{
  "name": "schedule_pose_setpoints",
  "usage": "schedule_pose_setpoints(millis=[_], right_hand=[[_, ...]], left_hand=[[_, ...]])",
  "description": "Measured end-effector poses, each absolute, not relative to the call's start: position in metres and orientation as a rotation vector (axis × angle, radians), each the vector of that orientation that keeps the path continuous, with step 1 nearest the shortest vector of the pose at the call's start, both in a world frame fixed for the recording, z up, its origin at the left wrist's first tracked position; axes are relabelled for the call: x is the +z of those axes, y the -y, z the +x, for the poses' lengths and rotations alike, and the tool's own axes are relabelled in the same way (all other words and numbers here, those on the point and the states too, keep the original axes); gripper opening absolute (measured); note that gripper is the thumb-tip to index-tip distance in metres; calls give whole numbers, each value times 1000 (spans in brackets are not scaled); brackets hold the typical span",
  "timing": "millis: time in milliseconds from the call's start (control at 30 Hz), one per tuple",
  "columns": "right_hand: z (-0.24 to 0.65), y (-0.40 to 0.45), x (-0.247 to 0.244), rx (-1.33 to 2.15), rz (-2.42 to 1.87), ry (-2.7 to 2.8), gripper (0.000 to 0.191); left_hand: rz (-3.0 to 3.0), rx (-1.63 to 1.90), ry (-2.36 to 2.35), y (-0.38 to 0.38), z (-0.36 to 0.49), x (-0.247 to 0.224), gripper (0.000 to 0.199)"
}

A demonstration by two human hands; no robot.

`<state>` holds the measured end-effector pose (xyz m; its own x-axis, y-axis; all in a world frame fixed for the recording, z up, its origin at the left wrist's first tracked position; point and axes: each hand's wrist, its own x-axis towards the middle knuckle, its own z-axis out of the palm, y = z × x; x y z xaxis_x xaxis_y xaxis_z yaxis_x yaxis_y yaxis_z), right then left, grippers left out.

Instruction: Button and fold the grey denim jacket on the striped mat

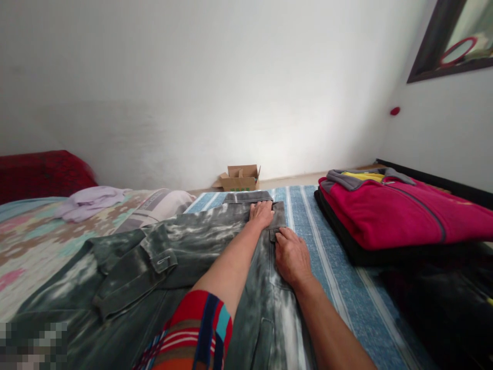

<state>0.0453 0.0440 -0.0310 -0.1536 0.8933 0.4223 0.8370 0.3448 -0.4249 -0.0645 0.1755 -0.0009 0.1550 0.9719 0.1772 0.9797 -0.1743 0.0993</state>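
A dark grey-green denim jacket (pixel 208 241) with whitish washed patches is spread over the bed, its collar (pixel 246 197) towards the wall. One sleeve is folded across it, the buttoned cuff (pixel 165 261) lying on top at the left. My left hand (pixel 262 214) rests on the cloth just below the collar, fingers stretched out. Closer to me, my right hand (pixel 293 256) has its fingers curled over the jacket's right edge, pinching the cloth there. My left forearm, in a striped sleeve, crosses the jacket and covers part of it.
Folded clothes with a pink fleece jacket (pixel 385 210) on top lie at the right, on a blue striped sheet (pixel 308 216). To the left are a flowered blanket (pixel 38 241), a lilac cloth (pixel 92 201) and a red bundle (pixel 42 174). A cardboard box (pixel 239 180) stands by the wall.
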Motion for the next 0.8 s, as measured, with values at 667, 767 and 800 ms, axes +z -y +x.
schedule_pose_setpoints(millis=[667, 767, 800], right_hand=[[46, -48, -33, 166, -1507, 1963, 27], [47, -48, -33, 166, -1510, 1959, 26], [47, -48, -33, 165, -1510, 1959, 26]], left_hand=[[-2319, -246, 1902, -196, -61, 2, 26], [-2308, -297, 1806, -189, -60, 7, 25], [-2320, -310, 1776, -187, -60, 9, 25]])
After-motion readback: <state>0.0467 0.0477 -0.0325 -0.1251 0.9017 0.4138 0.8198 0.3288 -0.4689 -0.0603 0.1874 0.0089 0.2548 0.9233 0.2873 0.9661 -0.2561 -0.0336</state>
